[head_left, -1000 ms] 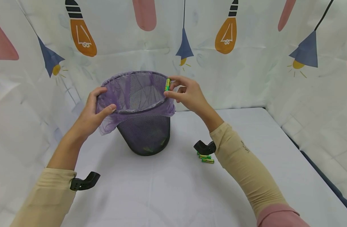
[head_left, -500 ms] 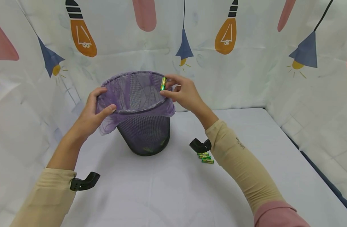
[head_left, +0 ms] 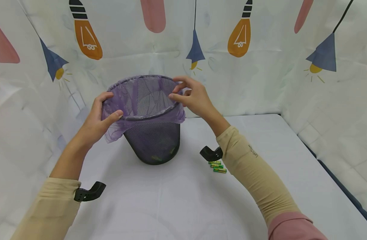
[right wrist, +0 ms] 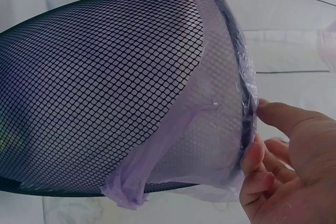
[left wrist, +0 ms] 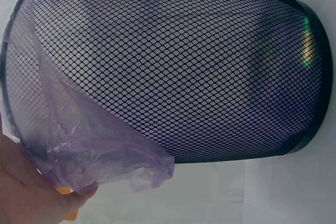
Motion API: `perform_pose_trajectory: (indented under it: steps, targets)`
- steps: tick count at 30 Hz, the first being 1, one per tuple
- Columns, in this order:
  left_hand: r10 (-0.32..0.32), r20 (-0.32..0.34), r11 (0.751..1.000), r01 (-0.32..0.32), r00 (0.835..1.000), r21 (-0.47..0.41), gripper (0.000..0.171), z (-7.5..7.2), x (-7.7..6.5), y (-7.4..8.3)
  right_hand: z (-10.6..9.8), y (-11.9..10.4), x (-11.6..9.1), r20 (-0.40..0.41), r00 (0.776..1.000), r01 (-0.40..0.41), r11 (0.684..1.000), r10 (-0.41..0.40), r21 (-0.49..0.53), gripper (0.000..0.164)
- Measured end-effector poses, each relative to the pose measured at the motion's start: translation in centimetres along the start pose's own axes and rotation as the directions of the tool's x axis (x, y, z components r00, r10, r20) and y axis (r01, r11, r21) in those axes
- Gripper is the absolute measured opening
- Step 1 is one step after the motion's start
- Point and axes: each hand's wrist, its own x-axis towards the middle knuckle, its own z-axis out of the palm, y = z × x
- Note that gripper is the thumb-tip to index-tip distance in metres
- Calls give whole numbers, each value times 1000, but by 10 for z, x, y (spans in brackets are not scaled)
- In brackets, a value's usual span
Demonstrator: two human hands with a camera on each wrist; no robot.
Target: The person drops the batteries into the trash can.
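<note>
A black mesh wastebasket stands on the white table, tipped slightly. Its rim is lined with a thin purple plastic bag folded outward. My left hand grips the left side of the rim, thumb in front and fingers behind. At the right of the rim is my right hand, its thumb and forefinger apart and nothing between them. Its fingers are right at the bag-covered edge in the right wrist view. Through the mesh, a green and gold battery shows near the basket's base.
Several green and gold batteries lie together on the table, below the right forearm. A black wrist mount hangs close over them. Behind the table rises a patterned cloth wall.
The right hand has moved slightly left over the rim and let go of the battery it held upright; the battery has dropped out of sight. The left hand has stayed put.
</note>
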Motion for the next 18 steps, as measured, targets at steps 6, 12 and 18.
perform_pose_trajectory:
  steps: [6,12,18]
  targets:
    - [8,-7,1000,-8,1000,4,66,0,1,-1,-4,2,-3,-3,1000,16,1000,-16,2,44]
    - [7,-10,1000,-7,1000,7,65,1,0,1,-8,5,-6,-9,999,37,999,-37,2,44]
    - [6,-9,1000,-6,1000,5,66,1,0,1,-13,10,-10,-25,999,42,999,-41,21,42]
